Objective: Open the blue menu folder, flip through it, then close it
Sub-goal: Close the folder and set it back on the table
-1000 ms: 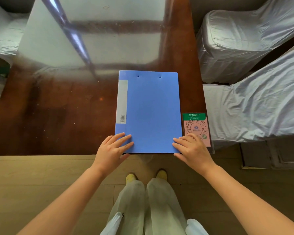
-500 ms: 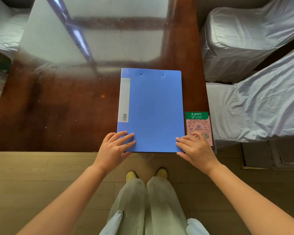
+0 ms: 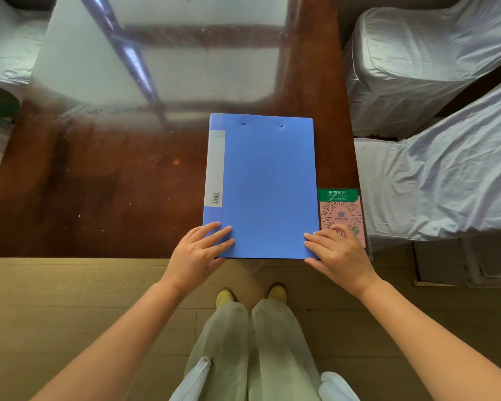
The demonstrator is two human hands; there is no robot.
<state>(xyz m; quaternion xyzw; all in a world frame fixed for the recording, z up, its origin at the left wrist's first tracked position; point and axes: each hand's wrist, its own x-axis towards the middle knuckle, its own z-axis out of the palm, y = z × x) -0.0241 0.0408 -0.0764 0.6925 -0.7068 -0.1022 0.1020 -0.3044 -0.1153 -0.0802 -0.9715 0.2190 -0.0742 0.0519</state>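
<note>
The blue menu folder (image 3: 265, 186) lies closed and flat on the dark wooden table (image 3: 99, 183), its spine with a grey label strip on the left. My left hand (image 3: 198, 253) rests with spread fingers on the folder's near left corner. At the near right corner my right hand (image 3: 337, 253) lies with fingers flat, fingertips on the cover and thumb at the near edge. Neither hand grips the folder.
A pink and green QR-code card (image 3: 342, 211) in a clear stand sits right of the folder, partly under my right hand. Chairs under grey covers (image 3: 434, 169) stand at the right. The table's near edge runs just below the folder.
The folder stays closed. Both hands remain on its near corners, almost unmoved; the view has shifted slightly.
</note>
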